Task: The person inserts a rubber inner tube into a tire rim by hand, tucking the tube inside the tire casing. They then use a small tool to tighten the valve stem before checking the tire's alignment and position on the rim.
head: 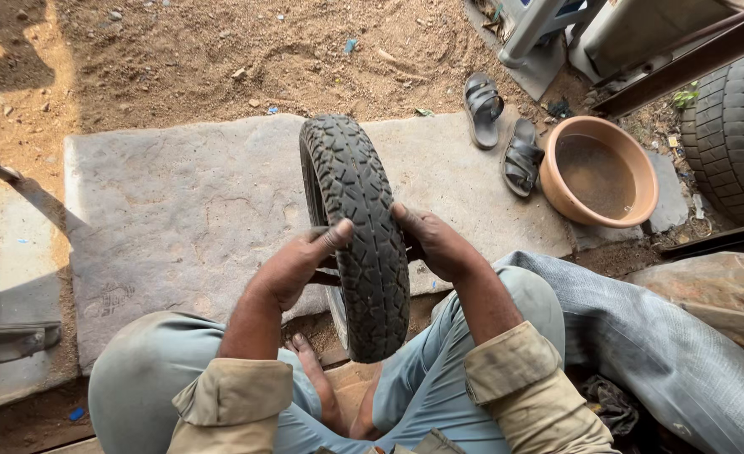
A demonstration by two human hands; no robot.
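From the head camera, you hold a small knobby black tyre upright between your knees, its tread facing you. Your left hand clasps its left sidewall, thumb lying on the tread; your right hand clasps the opposite sidewall, fingers hidden behind the rubber. Beyond your grip lies a grey stone slab. Further out, to the right of your right hand, a pair of dark sandals sits just beside a terracotta-coloured basin.
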